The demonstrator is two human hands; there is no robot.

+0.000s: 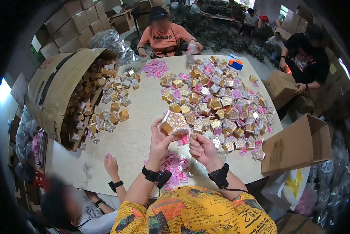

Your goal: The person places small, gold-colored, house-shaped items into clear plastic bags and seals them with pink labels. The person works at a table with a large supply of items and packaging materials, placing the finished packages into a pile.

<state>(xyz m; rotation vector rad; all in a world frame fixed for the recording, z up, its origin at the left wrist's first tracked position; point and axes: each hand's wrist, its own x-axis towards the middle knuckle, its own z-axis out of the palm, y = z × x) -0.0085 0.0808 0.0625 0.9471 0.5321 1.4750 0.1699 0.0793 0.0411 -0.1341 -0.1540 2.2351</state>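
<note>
- A small gold patterned box [174,123] sits raised above the near edge of the counter [143,109], held in the left hand [162,141], whose fingers curl around its underside and pinch it.
- The right hand [201,149] is just beside the box, fingers pressed together as if nipping something small; what it is cannot be made out.
- Loose pink tags [175,165] lie below the hands.
- Judging by the counter, the work looks partly done: a big heap of tagged gold boxes [216,103] lies to the right, while many plain ones [112,105] spill from a tipped carton [54,93] on the left.
- Other people work around the counter.
</note>
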